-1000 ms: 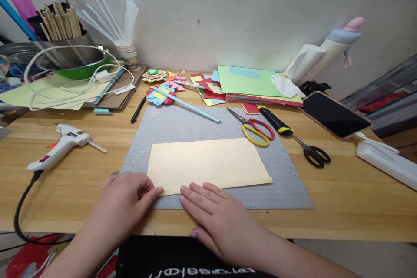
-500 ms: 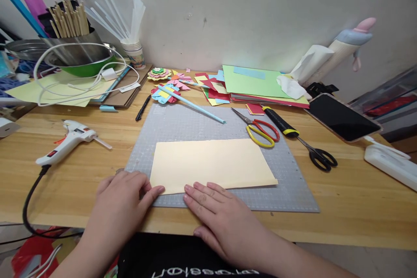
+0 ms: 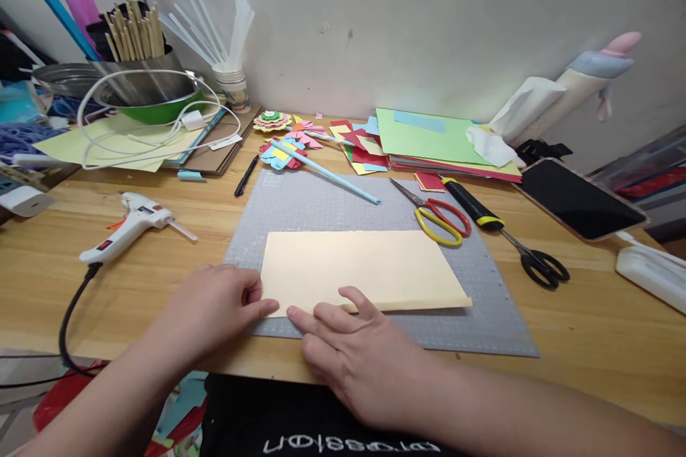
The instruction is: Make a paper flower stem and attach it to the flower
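A white glue gun with a black cord [image 3: 128,225] lies at the left of the wooden tabletop [image 3: 589,343], and a slim black pen [image 3: 247,176] rests beyond it. Next comes the left hand [image 3: 219,303], its fingers curled and its thumb on the near-left corner of a pale cream rectangular paper sheet [image 3: 348,268]; whether thumb and fingers pinch that corner cannot be told. The sheet lies on a grey gridded cutting mat [image 3: 262,211], its long axis running left to right, a narrow strip visible along its near edge towards the right. The right hand [image 3: 359,353] has its fingers loosely spread and grips nothing; its index fingertip touches that near edge just right of the left thumb. Both hands are thus at the left part of the near edge, the sheet extending away and rightward. Beyond its far-right corner lie metal scissors with red and yellow handles [image 3: 421,203]; farther right, black-handled scissors [image 3: 519,239].
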Tool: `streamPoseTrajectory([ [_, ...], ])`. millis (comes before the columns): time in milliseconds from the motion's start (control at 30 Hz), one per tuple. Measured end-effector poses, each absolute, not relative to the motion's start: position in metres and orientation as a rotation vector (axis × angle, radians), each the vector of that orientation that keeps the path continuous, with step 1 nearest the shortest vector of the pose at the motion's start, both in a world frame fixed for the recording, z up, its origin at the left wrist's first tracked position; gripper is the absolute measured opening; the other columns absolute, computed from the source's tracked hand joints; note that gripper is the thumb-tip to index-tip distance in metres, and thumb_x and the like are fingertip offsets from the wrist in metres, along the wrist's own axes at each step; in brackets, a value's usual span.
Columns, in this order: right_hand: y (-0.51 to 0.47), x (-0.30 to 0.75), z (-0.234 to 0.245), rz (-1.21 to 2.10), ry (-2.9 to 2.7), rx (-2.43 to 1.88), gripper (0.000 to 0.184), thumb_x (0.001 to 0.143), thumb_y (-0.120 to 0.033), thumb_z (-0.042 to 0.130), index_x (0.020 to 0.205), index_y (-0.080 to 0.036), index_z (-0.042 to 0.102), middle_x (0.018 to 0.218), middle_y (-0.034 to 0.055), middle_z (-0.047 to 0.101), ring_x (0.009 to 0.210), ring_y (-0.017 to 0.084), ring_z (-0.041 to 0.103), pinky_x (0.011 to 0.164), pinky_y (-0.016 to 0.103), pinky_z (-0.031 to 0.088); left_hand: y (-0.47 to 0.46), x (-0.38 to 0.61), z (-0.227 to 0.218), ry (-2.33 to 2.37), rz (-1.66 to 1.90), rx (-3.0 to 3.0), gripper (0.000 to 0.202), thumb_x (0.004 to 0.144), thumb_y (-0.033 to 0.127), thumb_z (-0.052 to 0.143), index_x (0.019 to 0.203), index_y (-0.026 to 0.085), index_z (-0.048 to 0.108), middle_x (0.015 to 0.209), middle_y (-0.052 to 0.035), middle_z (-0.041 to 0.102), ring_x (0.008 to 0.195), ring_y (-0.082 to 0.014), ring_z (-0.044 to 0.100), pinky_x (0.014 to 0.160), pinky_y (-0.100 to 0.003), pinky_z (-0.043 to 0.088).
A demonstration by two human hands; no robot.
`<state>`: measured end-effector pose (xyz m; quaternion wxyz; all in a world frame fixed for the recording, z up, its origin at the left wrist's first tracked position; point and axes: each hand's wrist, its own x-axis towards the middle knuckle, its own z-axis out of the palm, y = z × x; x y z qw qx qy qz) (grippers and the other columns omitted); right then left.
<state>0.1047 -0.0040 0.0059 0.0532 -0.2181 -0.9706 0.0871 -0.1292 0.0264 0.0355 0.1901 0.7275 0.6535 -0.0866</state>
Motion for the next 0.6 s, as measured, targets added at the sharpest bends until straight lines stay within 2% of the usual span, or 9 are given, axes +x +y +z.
streamPoseTrajectory([
  [67, -0.003, 0.097, 0.008, 0.234, -2.959, -0.642, 0.021, 0.092, -0.029, 0.046, 0.107, -0.018, 0.057, 0.148, 0.0076, 0.04, 0.116, 0.021, 0.048, 0.104, 0.046, 0.029, 0.034, -0.13, 0.038, 1.828, -0.31, 2.011, 0.037, 0.074, 0.056, 0.054, 0.058, 0.023, 0.059, 0.062, -0.0021, 0.065, 0.058, -0.0192, 0.053, 0.053, -0.029, 0.024],
  [133, -0.001, 0.091, 0.01, 0.204, -2.967, -0.594, 0.02, 0.09, -0.027, 0.048, 0.104, -0.018, 0.057, 0.147, 0.0104, 0.041, 0.11, 0.021, 0.049, 0.099, 0.044, 0.033, 0.042, -0.131, 0.041, 1.808, -0.371, 1.986, 0.036, 0.07, 0.057, 0.056, 0.058, 0.024, 0.061, 0.058, -0.002, 0.063, 0.054, -0.018, 0.051, 0.051, -0.029, 0.022],
  [467, 0.004, 0.076, 0.014, 0.163, -2.963, -0.498, 0.019, 0.092, -0.029, 0.046, 0.102, -0.017, 0.057, 0.144, 0.0091, 0.044, 0.108, 0.02, 0.049, 0.092, 0.038, 0.035, 0.065, -0.126, 0.047, 1.749, -0.515, 1.937, 0.04, 0.054, 0.064, 0.064, 0.051, 0.024, 0.061, 0.051, -0.0023, 0.061, 0.048, -0.0168, 0.049, 0.052, -0.029, 0.027],
  [600, 0.005, 0.057, 0.018, 0.198, -2.945, -0.493, 0.019, 0.094, -0.028, 0.042, 0.102, -0.018, 0.056, 0.14, 0.0087, 0.05, 0.115, 0.02, 0.046, 0.092, 0.037, 0.035, 0.065, -0.127, 0.047, 1.744, -0.508, 1.947, 0.035, 0.056, 0.059, 0.063, 0.053, 0.024, 0.062, 0.051, -0.0027, 0.062, 0.048, -0.0168, 0.049, 0.053, -0.029, 0.028],
])
